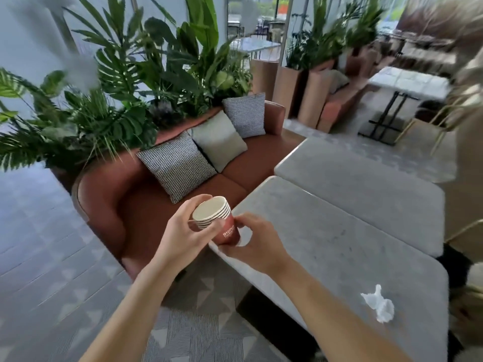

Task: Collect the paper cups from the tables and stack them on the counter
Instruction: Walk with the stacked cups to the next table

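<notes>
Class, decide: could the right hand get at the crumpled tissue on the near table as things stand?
Probably not at once: the right hand grips the stack of paper cups together with the left hand. The crumpled tissue lies unobstructed on the near table.

One nested stack of paper cups (217,220) shows about six rims. Two grey tables (352,244) stand near, three cushions (180,165) on the sofa (136,212), one crumpled tissue (379,307).

The hands (183,236) cover the cup stack's (217,220) lower side; background tables (410,82) blur.
</notes>
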